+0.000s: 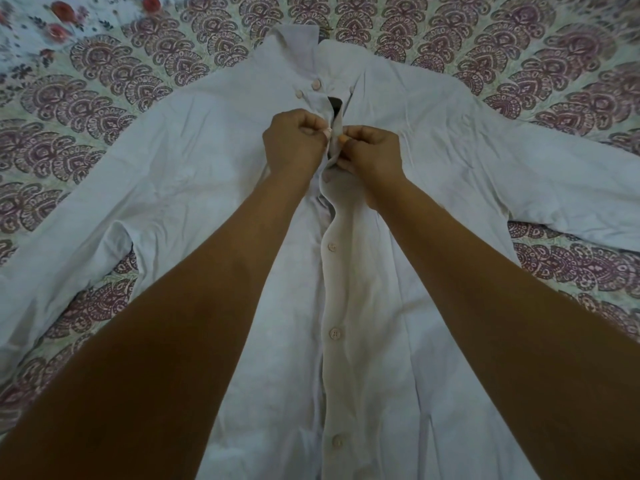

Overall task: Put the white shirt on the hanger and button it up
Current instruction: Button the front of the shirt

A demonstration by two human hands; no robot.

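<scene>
So, nearly buttoned
My left hand and right hand pinch the white shirt mid-frame; top buttons left.

One white shirt, two hands, five visible buttons, one patterned bedspread, one floral sheet

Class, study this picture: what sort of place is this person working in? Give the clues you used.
Probably a bedroom at home, on a bed. The white shirt lies spread out on a purple-patterned sheet, and a rose-print cloth shows at the top left.
</scene>
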